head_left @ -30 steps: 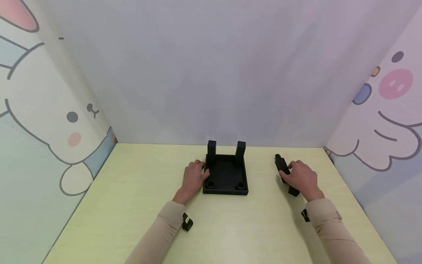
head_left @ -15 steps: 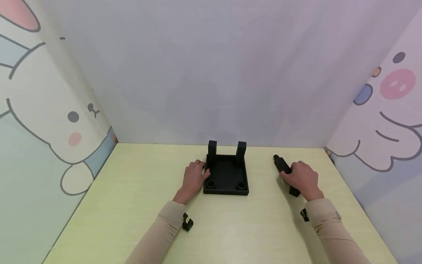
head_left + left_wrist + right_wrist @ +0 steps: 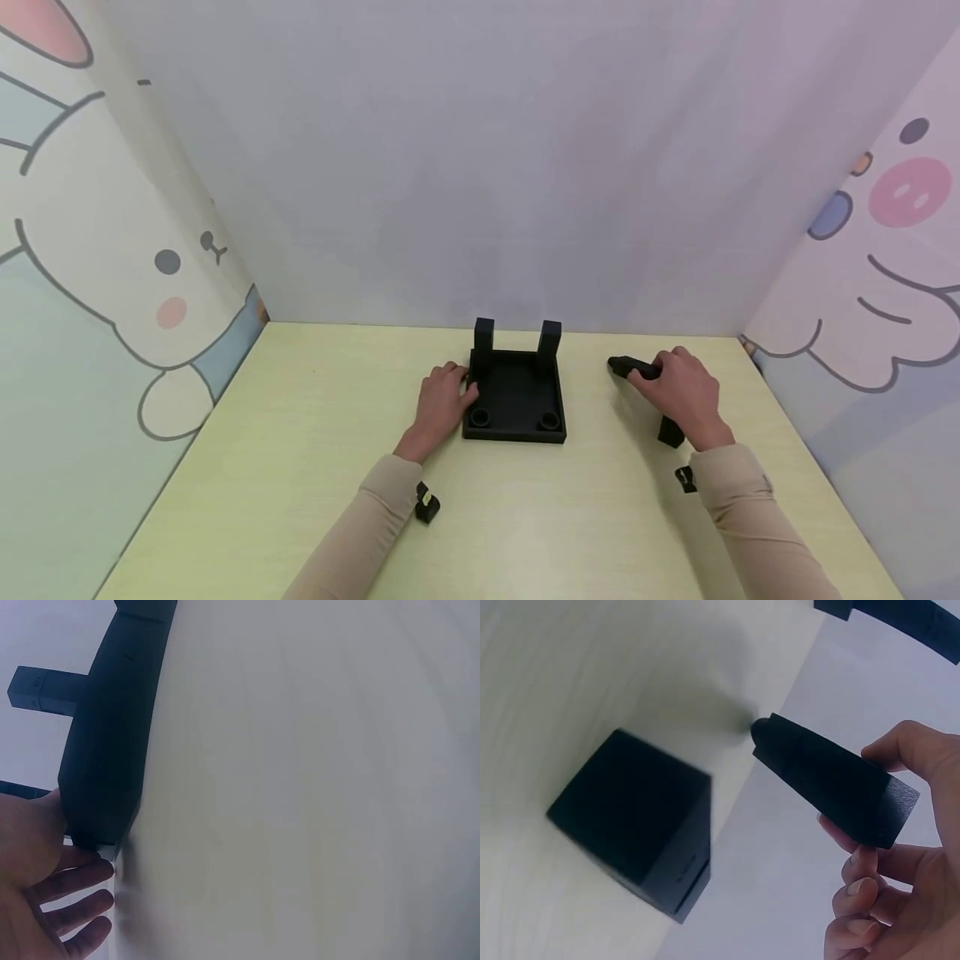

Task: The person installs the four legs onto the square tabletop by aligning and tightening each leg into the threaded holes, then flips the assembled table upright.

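Note:
A black square base with a low rim lies mid-table. Two square posts rise from its back corners, and round sockets sit in its front corners. My left hand grips its left side, thumb over the rim; in the left wrist view the fingers lie around the edge of the base. Off to the right, my right hand pinches a black square leg with a rounded peg at its end. The leg is tilted, peg pointing left. A second black square leg stands close by, partly hidden by that hand in the head view.
The pale wooden table is bordered by a plain grey-white wall at the back. Panels with cartoon animals stand on both sides. Each wrist carries a small black camera device.
The leg in my right hand has tipped from slanting towards lying level, its peg end swinging left. My right hand has moved up a little. The left hand and base stay put.

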